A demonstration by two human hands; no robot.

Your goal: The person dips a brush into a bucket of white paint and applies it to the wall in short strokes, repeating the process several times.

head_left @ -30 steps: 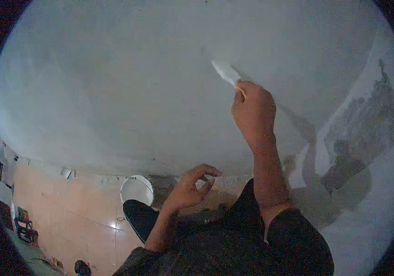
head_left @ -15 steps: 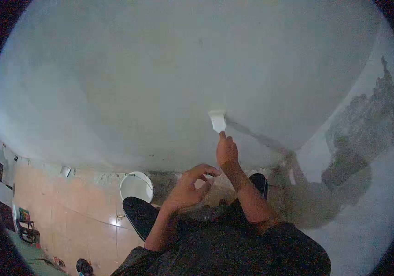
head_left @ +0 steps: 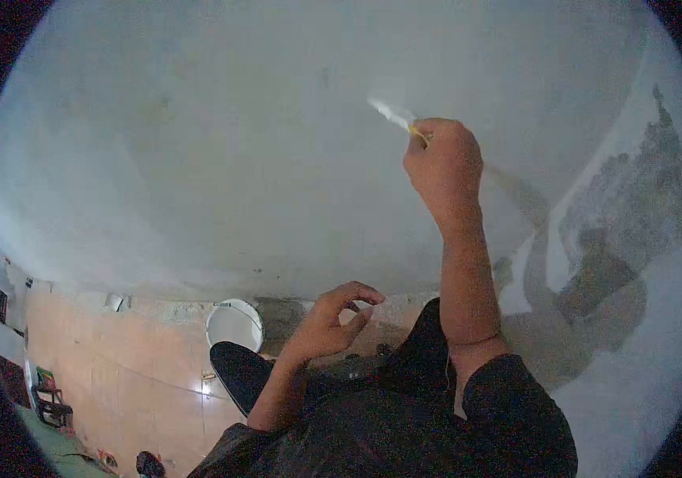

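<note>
My right hand (head_left: pixel 446 163) is raised against the pale wall (head_left: pixel 237 159), its fingers wrapped round the handle of a putty knife (head_left: pixel 391 113). White paste coats the blade, which points up and left, close to the wall surface. A bit of yellow shows where the handle meets my fingers. Lower down, my left hand (head_left: pixel 334 320) hangs in front of my body with fingers loosely curled and a gap between thumb and fingertips. Nothing is in it.
A white bucket (head_left: pixel 235 325) stands on the tiled floor by my left knee. At right, an adjoining wall carries a dark rough patch (head_left: pixel 627 199). A small chair (head_left: pixel 50 402) stands far left, and a small pale piece (head_left: pixel 114 302) lies at the wall's foot.
My right hand has gone up and to the right with the putty knife, and the blade has turned edge-on to view. My left hand has barely moved.
</note>
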